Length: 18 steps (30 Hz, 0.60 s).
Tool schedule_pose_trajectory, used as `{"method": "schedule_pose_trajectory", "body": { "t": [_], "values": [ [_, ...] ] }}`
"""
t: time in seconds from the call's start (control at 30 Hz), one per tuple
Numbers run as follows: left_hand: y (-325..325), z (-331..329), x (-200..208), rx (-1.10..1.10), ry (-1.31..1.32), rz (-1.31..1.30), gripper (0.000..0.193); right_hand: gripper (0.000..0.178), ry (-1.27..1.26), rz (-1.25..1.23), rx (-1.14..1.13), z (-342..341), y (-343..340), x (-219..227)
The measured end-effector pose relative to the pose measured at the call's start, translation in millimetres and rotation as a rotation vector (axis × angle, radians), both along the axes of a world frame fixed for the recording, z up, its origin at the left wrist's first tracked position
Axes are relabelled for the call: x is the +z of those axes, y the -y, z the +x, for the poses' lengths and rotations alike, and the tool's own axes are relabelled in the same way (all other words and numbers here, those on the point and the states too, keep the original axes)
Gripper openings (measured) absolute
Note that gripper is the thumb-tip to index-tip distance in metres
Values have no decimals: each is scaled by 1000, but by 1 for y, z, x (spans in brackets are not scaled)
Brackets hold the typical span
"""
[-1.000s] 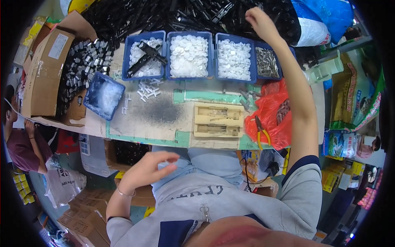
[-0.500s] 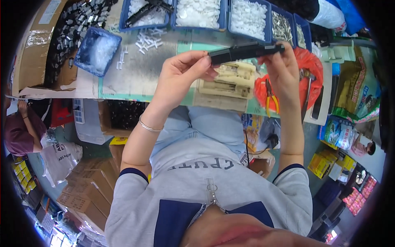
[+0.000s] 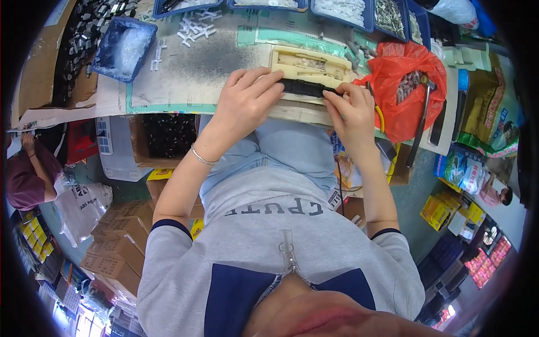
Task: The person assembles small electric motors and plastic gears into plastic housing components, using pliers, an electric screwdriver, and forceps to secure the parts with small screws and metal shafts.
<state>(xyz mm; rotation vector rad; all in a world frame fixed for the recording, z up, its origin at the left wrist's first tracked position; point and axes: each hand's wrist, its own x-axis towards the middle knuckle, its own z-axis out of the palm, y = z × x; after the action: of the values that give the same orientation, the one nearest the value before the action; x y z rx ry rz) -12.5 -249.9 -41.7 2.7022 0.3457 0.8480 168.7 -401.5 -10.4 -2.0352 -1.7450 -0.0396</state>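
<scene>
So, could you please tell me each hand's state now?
Left hand: at the left end of the black part; grip unclear.
Right hand: pinching its right end.

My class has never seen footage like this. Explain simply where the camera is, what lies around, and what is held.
No machine here: these are a person's left hand and right hand, both bare. The view comes from a fisheye camera worn on the head, looking down, so straight edges bend. The left covers one end of a long black part; the right pinches the other, over a cream block. Around them on the table are white pieces, a red bag and a hammer.
</scene>
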Motion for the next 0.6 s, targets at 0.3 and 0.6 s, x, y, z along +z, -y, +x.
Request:
{"method": "schedule_pose_trajectory", "body": {
  "t": [0.3, 0.6],
  "values": [
    [-37, -38, 35, 186, 195, -109, 39, 9, 78, -166, 76, -2, -19, 22],
    [-308, -170, 17, 1289, 194, -162, 64, 7, -29, -199, 71, -10, -20, 31]
  ]
}}
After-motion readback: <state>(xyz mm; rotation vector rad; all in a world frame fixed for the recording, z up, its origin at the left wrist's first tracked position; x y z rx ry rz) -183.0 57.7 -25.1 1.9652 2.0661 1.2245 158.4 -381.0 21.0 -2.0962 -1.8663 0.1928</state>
